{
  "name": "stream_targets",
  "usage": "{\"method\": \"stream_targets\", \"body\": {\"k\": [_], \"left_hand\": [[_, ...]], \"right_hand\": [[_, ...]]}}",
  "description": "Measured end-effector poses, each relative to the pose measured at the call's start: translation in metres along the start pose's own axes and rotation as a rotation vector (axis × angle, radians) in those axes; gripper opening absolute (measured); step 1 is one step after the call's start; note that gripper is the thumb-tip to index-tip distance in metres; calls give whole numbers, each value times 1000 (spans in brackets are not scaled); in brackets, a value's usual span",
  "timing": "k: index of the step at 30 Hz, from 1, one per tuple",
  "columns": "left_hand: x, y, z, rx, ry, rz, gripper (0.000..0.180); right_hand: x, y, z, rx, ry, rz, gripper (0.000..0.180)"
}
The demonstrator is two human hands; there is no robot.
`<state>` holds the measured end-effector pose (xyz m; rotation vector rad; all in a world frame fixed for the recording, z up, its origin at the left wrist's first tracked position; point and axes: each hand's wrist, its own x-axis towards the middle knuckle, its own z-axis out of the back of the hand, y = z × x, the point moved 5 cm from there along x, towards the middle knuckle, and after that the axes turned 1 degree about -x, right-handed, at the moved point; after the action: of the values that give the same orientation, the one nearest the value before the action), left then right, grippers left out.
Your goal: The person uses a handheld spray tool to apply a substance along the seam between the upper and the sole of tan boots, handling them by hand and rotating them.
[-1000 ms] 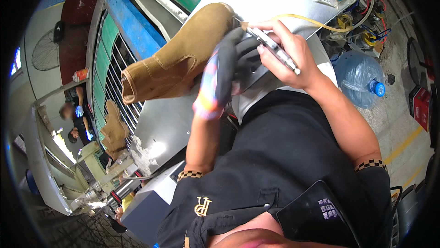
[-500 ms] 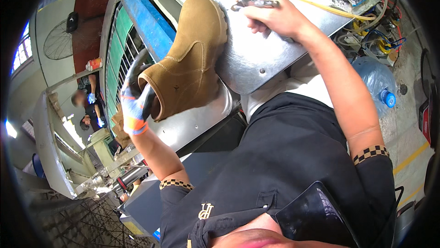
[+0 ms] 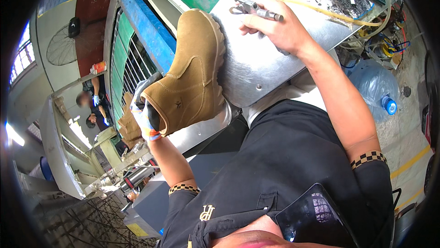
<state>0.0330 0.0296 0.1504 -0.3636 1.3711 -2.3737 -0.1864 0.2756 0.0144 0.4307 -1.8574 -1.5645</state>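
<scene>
The left hand, in a patterned work glove, grips the collar of a tan suede ankle boot, fingers hooked into the opening. The boot lies with its ridged sole against the curved near edge of the steel counter. It looks moderately heavy for its size. The suede upper is soft and would give under pressure, and the moulded sole is stiff. The collar and the heel seem the firmest places to hold. Farther along the counter, toward its far edge, the bare right hand is closed around a metal plier-like tool, pressing it down on the steel. Beyond lies a yellow hose.
</scene>
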Motion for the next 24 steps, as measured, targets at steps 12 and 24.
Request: {"method": "stream_targets", "body": {"k": [12,24], "left_hand": [[1,3,-6,-112,-51,24,58],[-2,19,-3,-283,-117,17,51]], "right_hand": [[32,10,-37,410,-24,-221,19],[-32,12,-27,208,4,-260,21]]}}
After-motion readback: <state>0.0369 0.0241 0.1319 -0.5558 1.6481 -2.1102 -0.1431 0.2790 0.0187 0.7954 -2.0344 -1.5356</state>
